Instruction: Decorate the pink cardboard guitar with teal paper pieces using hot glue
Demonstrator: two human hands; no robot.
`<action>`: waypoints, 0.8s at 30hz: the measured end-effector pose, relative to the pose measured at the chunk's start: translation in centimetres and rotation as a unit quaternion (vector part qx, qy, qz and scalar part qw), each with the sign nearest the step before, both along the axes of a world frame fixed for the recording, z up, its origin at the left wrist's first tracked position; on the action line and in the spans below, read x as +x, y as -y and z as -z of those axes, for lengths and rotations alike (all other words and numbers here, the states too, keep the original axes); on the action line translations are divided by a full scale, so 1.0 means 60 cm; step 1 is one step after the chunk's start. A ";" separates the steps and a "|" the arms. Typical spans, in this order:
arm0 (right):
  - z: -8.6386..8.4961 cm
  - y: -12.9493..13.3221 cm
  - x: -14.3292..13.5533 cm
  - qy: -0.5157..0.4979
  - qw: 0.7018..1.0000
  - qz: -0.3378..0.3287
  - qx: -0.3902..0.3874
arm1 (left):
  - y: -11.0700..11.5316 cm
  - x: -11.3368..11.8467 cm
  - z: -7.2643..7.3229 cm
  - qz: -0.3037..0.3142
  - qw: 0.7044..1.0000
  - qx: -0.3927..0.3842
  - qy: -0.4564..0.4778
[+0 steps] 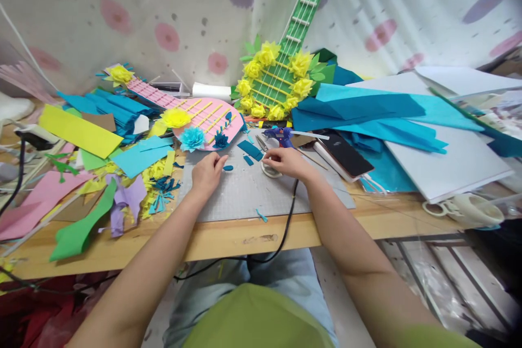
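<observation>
Paper-craft worktop seen from the wearer's head. The left hand is above the grey cutting mat, thumb and fingers drawn close together; whether anything is pinched between them cannot be told. A small dark-blue paper oval lies on the mat just beside its fingertips. The right hand is partly curled, its fingertips over the handle of the scissors; whether it grips them cannot be told. Between the hands lie dark-blue paper strips, with a blue glue gun just beyond the right hand. The pink paper guitar, trimmed with yellow and blue flowers, lies behind the left hand at the mat's far edge. Farther back, a green paper guitar ringed with yellow flowers stands tilted. Left: coloured paper scraps; right: a dark-screened phone.
</observation>
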State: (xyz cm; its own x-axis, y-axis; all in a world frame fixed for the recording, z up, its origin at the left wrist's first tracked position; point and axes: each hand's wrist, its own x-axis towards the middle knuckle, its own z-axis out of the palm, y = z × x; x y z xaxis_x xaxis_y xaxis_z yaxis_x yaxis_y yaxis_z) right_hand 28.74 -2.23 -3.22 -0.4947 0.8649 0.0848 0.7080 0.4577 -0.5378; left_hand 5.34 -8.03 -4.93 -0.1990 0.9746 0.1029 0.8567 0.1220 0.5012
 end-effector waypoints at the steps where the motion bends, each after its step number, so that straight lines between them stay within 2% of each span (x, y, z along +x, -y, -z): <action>1: -0.004 0.000 0.010 -0.001 1.000 0.000 -0.027 | 0.002 -0.002 -0.002 -0.015 1.000 -0.005 -0.010; 4: -0.014 -0.003 0.045 -0.012 0.995 0.015 -0.097 | 0.005 -0.009 -0.008 -0.039 0.999 -0.012 -0.012; 6: -0.019 -0.007 0.068 -0.013 0.992 0.046 -0.116 | 0.005 -0.014 -0.009 -0.046 0.999 -0.011 0.010; 10: -0.018 -0.013 0.094 0.006 0.989 0.130 -0.069 | 0.001 -0.022 -0.003 -0.050 0.997 0.044 0.040; 14: 0.002 -0.025 0.084 -0.057 0.976 0.208 -0.012 | -0.004 -0.026 0.011 -0.014 0.993 0.110 0.035; 20: 0.048 -0.054 0.055 -0.117 0.953 0.271 0.067 | -0.009 -0.015 0.029 0.028 0.997 0.070 0.018; 24: 0.062 -0.061 0.042 -0.095 0.950 0.281 0.095 | -0.011 -0.009 0.031 0.058 0.997 0.056 -0.004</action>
